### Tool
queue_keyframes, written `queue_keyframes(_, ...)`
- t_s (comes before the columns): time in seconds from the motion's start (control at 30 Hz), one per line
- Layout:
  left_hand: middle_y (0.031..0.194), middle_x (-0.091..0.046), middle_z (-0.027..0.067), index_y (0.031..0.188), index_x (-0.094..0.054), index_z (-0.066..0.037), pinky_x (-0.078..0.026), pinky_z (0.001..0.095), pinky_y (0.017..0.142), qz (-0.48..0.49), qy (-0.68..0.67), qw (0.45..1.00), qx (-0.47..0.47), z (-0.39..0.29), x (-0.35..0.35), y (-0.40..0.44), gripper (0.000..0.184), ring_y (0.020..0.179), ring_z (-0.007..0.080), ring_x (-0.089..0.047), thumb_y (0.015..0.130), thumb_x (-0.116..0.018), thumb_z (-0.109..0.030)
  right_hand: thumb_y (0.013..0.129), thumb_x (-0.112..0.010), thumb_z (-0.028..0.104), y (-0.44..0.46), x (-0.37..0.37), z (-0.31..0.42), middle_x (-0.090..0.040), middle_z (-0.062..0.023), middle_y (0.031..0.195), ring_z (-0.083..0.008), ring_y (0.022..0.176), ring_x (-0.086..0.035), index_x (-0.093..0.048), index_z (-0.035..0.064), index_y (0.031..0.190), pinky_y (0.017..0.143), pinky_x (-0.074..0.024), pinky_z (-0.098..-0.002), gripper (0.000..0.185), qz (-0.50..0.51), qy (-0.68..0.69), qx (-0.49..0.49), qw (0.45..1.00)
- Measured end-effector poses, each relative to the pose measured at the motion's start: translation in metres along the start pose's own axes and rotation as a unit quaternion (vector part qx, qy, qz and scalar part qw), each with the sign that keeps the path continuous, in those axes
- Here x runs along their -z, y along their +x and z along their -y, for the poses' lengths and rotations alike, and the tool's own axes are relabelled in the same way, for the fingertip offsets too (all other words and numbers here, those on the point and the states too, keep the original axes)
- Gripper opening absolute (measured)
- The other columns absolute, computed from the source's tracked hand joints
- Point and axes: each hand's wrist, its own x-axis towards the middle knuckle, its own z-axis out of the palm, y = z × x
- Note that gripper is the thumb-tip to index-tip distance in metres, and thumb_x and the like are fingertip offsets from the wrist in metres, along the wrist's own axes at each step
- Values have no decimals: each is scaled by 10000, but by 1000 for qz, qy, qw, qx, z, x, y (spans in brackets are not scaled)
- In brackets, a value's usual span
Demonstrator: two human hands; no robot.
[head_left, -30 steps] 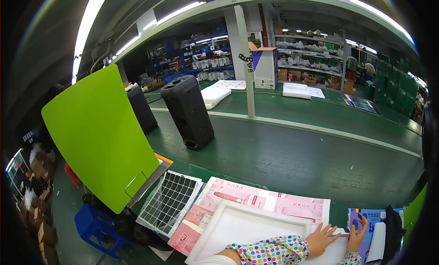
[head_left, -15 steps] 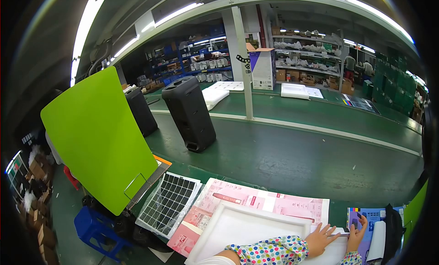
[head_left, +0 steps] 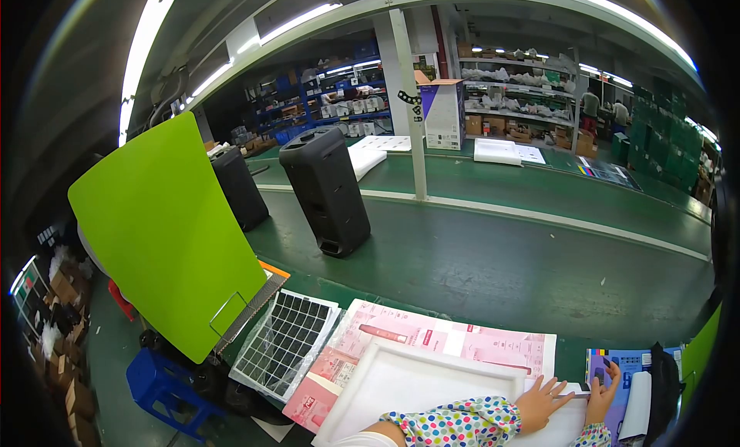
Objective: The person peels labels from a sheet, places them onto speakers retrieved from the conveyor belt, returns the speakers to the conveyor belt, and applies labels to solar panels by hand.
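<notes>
My left hand (head_left: 542,407) lies with its fingers spread over the right end of a white foam tray (head_left: 366,389) and a pale strip (head_left: 574,389). Close by on the right, my right hand (head_left: 601,397) is raised at the strip's end, thumb and forefinger apart. A dark patch shows between them; whether it is print behind or a small object, I cannot tell. Polka-dot sleeves cover both forearms. Beneath the tray is a pink printed sheet (head_left: 432,335). A purple-blue printed sheet (head_left: 617,360) sits behind my right hand.
A black tower speaker (head_left: 327,193) stands on the green belt (head_left: 478,254), another speaker (head_left: 239,189) behind it. Left of the pink sheet lies a bagged black-and-white grid panel (head_left: 285,343). A lime-green board (head_left: 166,231) rises above a blue stool (head_left: 166,389). A metal post (head_left: 408,100) stands beyond.
The front black speaker and small marks on the belt have shifted slightly right. My hands and the foam tray stay almost where they were.
</notes>
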Motion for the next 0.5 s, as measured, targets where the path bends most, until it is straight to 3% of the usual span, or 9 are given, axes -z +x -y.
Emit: queue_keyframes(0.5, 1604, -244, 214, 1597, -150, -127, -261, 566, 1157, -4, 4, 1000, -1, 0, -1, 0, 885, 1469, 386, -263, 884, -654, -271, 893, -555, -69, -1, 0, 3, -515, -75, 1330, -3, 545, -421, -410, 99, 1424, 449, -333, -159, 576, 1, -3, -7, 1000)
